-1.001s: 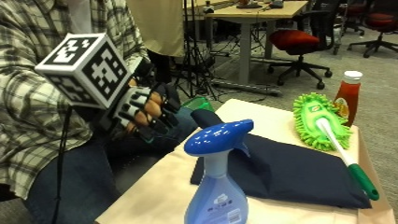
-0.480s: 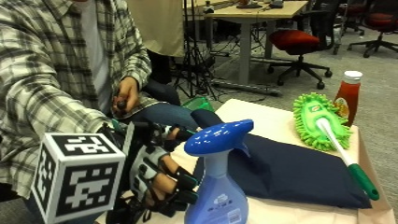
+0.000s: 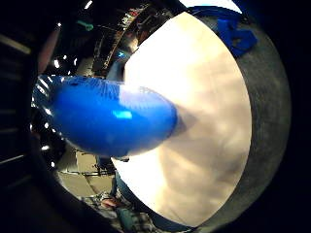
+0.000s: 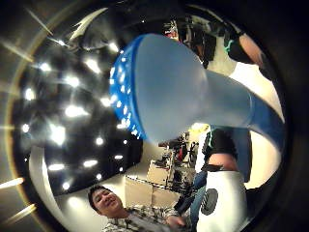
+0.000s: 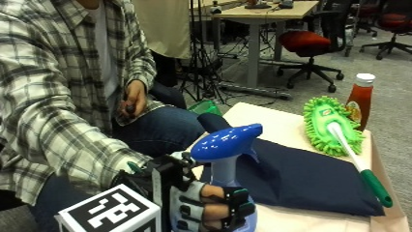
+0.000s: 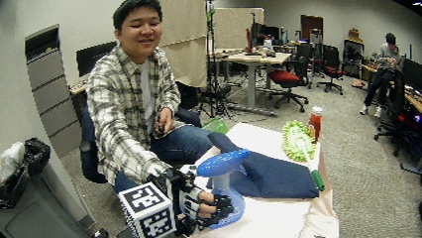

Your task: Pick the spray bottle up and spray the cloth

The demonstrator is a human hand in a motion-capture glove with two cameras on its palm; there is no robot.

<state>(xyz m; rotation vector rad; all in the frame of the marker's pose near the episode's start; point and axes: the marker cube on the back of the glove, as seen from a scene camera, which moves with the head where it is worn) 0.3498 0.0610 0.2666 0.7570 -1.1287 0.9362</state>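
Outside view: nearest us, our gloved right hand (image 5: pixel 215 208) has its fingers curled round the body of the spray bottle (image 5: pixel 225 164), standing on the table's (image 5: pixel 283 128) near edge. We judge grasping done; lifting and spraying the dark blue cloth (image 5: pixel 302 176) just behind remain.

The bottle (image 5: pixel 225 174) is standing upright at the table's (image 5: pixel 302 223) near edge, just in front of the cloth (image 5: pixel 302 179), with the right hand (image 5: pixel 212 208) wrapping its body. Bare tabletop is lying open beside the bottle and along the cloth's near edge. Across the cloth, the duster (image 5: pixel 331 125) is blocking the far side, its handle (image 5: pixel 360 166) running over the cloth's edge. The ketchup (image 5: pixel 360 99) is standing behind the duster.
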